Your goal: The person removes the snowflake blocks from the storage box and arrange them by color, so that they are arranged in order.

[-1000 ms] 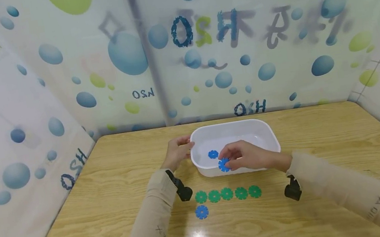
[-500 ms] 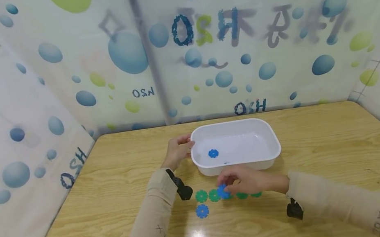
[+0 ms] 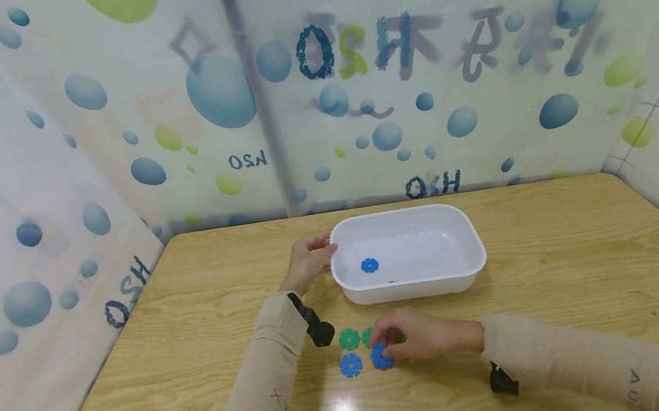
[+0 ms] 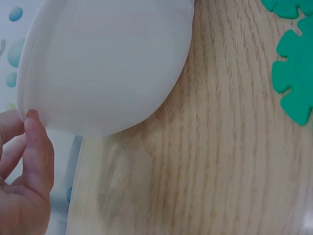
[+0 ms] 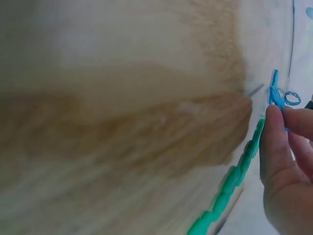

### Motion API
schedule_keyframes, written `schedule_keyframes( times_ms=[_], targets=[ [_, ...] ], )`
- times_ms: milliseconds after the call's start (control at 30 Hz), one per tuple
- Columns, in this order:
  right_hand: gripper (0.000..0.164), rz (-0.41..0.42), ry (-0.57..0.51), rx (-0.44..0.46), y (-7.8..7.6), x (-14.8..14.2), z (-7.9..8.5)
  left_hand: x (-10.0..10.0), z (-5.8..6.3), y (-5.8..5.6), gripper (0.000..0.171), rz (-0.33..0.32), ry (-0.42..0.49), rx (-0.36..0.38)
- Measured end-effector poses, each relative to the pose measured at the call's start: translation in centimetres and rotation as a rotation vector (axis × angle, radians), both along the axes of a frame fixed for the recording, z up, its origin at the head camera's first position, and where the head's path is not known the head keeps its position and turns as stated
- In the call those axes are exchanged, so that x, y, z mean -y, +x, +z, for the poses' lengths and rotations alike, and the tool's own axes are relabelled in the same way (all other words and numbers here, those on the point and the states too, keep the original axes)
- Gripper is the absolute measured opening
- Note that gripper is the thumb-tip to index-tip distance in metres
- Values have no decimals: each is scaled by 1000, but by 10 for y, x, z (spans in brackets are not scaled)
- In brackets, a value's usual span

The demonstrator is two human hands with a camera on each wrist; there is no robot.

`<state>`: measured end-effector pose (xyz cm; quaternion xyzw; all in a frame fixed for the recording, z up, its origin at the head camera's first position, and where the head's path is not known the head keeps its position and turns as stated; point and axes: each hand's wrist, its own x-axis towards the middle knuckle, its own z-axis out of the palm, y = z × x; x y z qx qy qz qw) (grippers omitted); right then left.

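Observation:
My left hand holds the left end of a white plastic basin, thumb and fingers at its rim; the left wrist view shows that pinch on the basin. My right hand pinches a blue notched disc low over the table, tilted, just right of another blue disc lying flat. Behind them runs a row of green notched discs, its right part mostly covered by my right hand. Whether the pinched disc touches the table I cannot tell.
Inside the basin lies one more blue disc, and a sliver of blue shows over its front rim. The wooden table ends at a patterned curtain behind and at the sides.
My right hand has brought the blue disc out of the basin, over the green row and down toward the front, beside the flat blue disc. My left hand stays on the basin.

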<state>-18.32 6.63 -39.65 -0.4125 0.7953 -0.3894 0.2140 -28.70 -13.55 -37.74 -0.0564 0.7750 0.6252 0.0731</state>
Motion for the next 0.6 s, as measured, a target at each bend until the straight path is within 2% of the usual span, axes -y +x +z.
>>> schedule_keyframes(
  times_ms=[267, 600],
  targets=[
    [12, -77, 15, -5, 0, 6, -4, 1, -1, -1, 31, -9, 20, -2],
    [10, -69, 37, -57, 1, 12, -4, 0, 0, 1, 31, -9, 28, -12]
  ],
)
